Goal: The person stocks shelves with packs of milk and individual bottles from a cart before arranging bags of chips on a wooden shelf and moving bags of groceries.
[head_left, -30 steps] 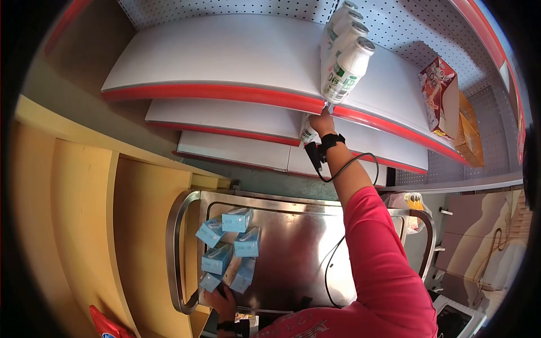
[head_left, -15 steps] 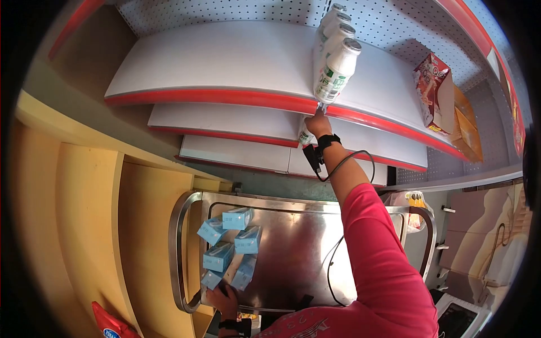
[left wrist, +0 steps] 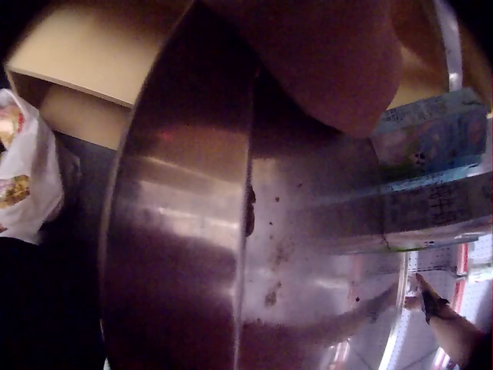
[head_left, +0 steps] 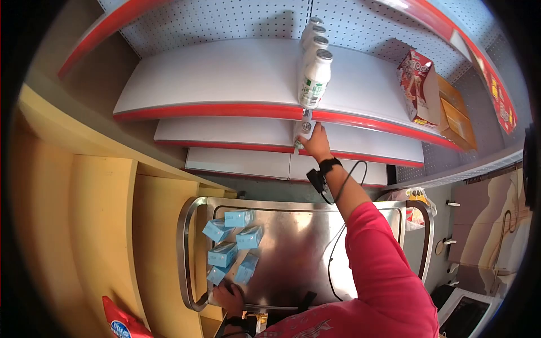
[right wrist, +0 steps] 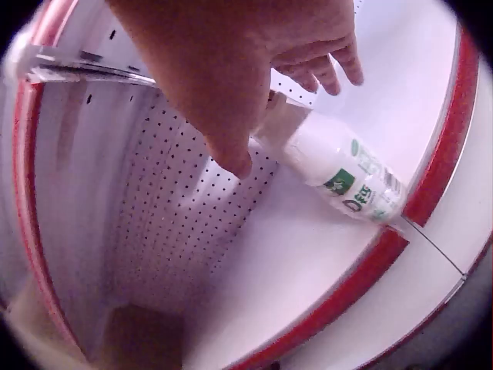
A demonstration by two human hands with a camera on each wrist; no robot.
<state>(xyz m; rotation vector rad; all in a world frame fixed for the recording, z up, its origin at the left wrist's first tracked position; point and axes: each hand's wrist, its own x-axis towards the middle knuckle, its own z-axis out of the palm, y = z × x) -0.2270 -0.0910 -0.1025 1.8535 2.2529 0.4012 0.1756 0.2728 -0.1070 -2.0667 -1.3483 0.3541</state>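
In the head view my right hand (head_left: pixel 317 143) is at the middle shelf, beside a white bottle (head_left: pixel 299 134) under the upper shelf's edge. The right wrist view shows that hand (right wrist: pixel 254 69) with its fingers stretched out and thumb apart, close over a white bottle (right wrist: pixel 350 173) with a green-printed label, standing at the shelf's red front edge. My left hand (head_left: pixel 228 298) rests at the near left rim of the metal cart, close to a light-blue carton (head_left: pixel 216 275). In the left wrist view only a dark, blurred part of the left hand (left wrist: pixel 331 69) shows.
A row of several white bottles (head_left: pixel 314 79) stands on the upper shelf (head_left: pixel 214 73). A red snack box (head_left: pixel 416 87) and an orange box (head_left: pixel 455 115) are at its right. Several blue cartons (head_left: pixel 222 254) stand on the metal cart (head_left: pixel 293 253). Yellow shelving (head_left: pixel 104 214) is at left.
My right hand has drawn down and back from under the upper shelf's edge, exposing more of the lower bottle. The head view has tilted up. The left hand has shifted slightly away from the cartons.
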